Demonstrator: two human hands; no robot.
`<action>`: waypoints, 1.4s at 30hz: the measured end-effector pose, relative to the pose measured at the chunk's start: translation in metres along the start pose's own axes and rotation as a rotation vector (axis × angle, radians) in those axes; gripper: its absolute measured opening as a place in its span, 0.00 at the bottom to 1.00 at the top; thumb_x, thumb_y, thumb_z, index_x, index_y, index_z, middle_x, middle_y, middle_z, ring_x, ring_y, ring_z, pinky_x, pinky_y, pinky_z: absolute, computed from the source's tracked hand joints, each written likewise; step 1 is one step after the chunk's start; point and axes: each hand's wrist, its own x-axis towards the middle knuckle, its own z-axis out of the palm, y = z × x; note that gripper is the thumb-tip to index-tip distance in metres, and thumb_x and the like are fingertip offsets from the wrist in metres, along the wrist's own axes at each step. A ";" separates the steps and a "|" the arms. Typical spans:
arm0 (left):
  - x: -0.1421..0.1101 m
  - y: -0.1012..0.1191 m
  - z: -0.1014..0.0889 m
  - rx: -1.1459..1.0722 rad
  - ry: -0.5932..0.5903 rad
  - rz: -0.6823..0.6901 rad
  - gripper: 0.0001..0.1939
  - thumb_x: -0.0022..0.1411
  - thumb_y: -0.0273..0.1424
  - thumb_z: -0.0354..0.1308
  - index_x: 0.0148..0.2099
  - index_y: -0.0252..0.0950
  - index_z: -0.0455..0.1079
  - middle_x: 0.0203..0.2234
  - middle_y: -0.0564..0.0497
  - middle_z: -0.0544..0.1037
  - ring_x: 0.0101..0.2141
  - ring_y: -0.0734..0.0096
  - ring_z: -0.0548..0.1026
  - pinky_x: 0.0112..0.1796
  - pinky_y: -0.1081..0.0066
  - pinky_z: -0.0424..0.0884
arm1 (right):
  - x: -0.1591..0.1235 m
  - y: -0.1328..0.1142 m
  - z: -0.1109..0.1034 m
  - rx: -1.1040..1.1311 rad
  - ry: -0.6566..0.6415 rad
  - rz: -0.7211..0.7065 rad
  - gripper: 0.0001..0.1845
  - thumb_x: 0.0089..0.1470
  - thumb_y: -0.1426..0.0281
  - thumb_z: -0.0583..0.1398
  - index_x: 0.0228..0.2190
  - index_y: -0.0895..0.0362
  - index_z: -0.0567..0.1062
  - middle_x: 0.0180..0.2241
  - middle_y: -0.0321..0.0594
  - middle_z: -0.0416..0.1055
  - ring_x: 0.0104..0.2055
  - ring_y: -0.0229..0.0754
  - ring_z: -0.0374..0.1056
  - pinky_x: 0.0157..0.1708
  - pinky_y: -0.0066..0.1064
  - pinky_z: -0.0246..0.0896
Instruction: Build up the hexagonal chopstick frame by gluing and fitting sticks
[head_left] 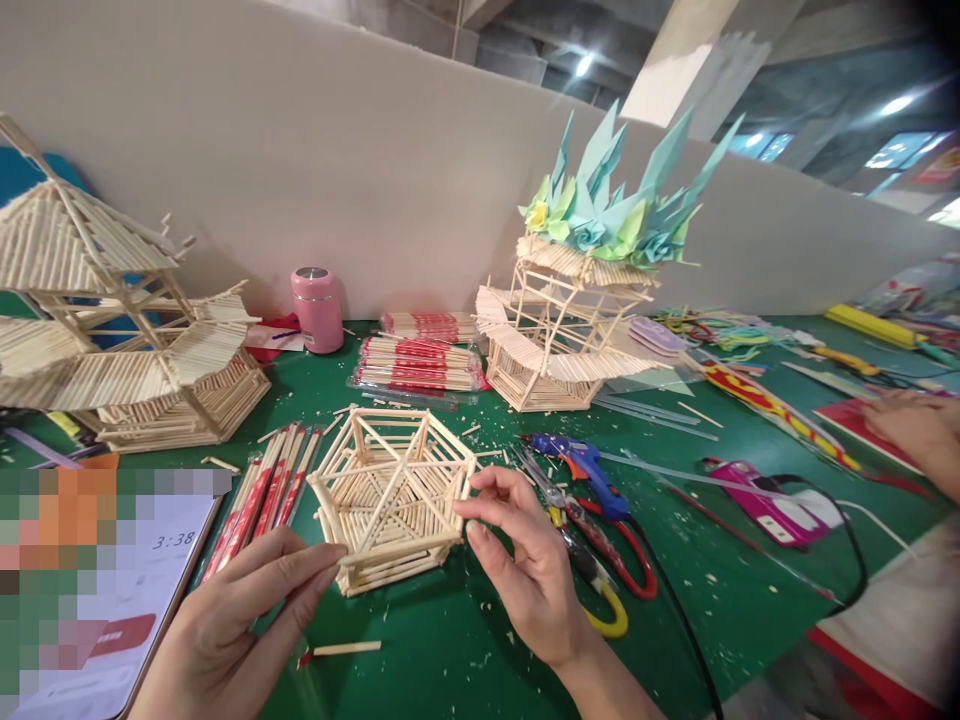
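A hexagonal basket of wooden sticks [390,495] sits on the green table [465,650] in front of me. My left hand [240,620] touches its near left corner with thumb and fingers pinched together on the frame. My right hand [525,570] is at the basket's right edge, fingers curled, thumb and forefinger close on its rim. A short cut stick [341,650] lies on the table between my hands.
Wrapped chopsticks [262,495] lie left of the basket, more packs [416,365] behind. A blue glue gun [581,465], pliers and red scissors [600,545] lie right. Stick pagodas [112,330] [559,330], a pink cup [317,308], a phone [112,600]. Another person's hand [919,430] far right.
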 end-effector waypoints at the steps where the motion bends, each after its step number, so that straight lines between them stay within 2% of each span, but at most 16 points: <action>1: 0.000 -0.001 0.000 0.003 -0.003 0.002 0.11 0.60 0.39 0.54 0.44 0.48 0.73 0.29 0.55 0.75 0.29 0.75 0.74 0.29 0.80 0.69 | 0.000 0.000 0.000 -0.002 -0.001 -0.005 0.12 0.56 0.74 0.55 0.40 0.51 0.74 0.42 0.41 0.61 0.43 0.42 0.63 0.41 0.36 0.62; 12: -0.001 0.002 -0.001 0.052 -0.001 0.006 0.11 0.61 0.38 0.52 0.44 0.49 0.72 0.30 0.56 0.74 0.30 0.76 0.74 0.29 0.81 0.69 | 0.002 0.001 0.003 -0.064 0.035 -0.035 0.10 0.52 0.74 0.60 0.37 0.51 0.74 0.40 0.39 0.61 0.42 0.41 0.63 0.41 0.34 0.62; 18: 0.005 0.003 -0.010 0.228 -0.076 0.197 0.13 0.61 0.32 0.53 0.47 0.43 0.70 0.30 0.52 0.75 0.29 0.75 0.75 0.29 0.81 0.72 | 0.002 -0.001 0.004 -0.095 0.053 -0.040 0.09 0.52 0.74 0.60 0.37 0.51 0.74 0.40 0.40 0.62 0.42 0.42 0.64 0.41 0.35 0.63; 23: 0.006 0.008 -0.007 0.257 0.019 0.248 0.10 0.61 0.32 0.53 0.45 0.41 0.70 0.31 0.52 0.74 0.28 0.77 0.75 0.28 0.83 0.72 | 0.000 -0.001 0.005 -0.108 0.062 -0.046 0.09 0.52 0.74 0.60 0.37 0.51 0.74 0.40 0.40 0.62 0.43 0.43 0.64 0.42 0.35 0.63; 30: 0.003 0.007 -0.001 0.265 0.016 0.250 0.10 0.60 0.32 0.54 0.44 0.40 0.71 0.32 0.52 0.74 0.29 0.77 0.75 0.27 0.83 0.72 | 0.002 -0.002 0.005 -0.101 0.060 -0.047 0.09 0.52 0.74 0.60 0.37 0.52 0.74 0.40 0.40 0.61 0.43 0.41 0.64 0.42 0.32 0.62; 36: 0.007 0.012 0.001 0.318 0.123 0.352 0.09 0.62 0.31 0.52 0.39 0.37 0.73 0.28 0.52 0.73 0.27 0.79 0.75 0.28 0.84 0.72 | 0.001 -0.001 0.005 -0.094 0.058 -0.028 0.08 0.52 0.74 0.60 0.36 0.52 0.74 0.40 0.40 0.61 0.43 0.41 0.63 0.42 0.33 0.61; 42: 0.008 0.015 0.004 0.305 0.124 0.307 0.08 0.61 0.32 0.53 0.37 0.38 0.73 0.27 0.53 0.73 0.26 0.79 0.76 0.26 0.84 0.71 | 0.001 -0.001 0.005 -0.086 0.059 -0.027 0.09 0.52 0.74 0.60 0.37 0.52 0.74 0.41 0.40 0.61 0.44 0.41 0.63 0.42 0.33 0.61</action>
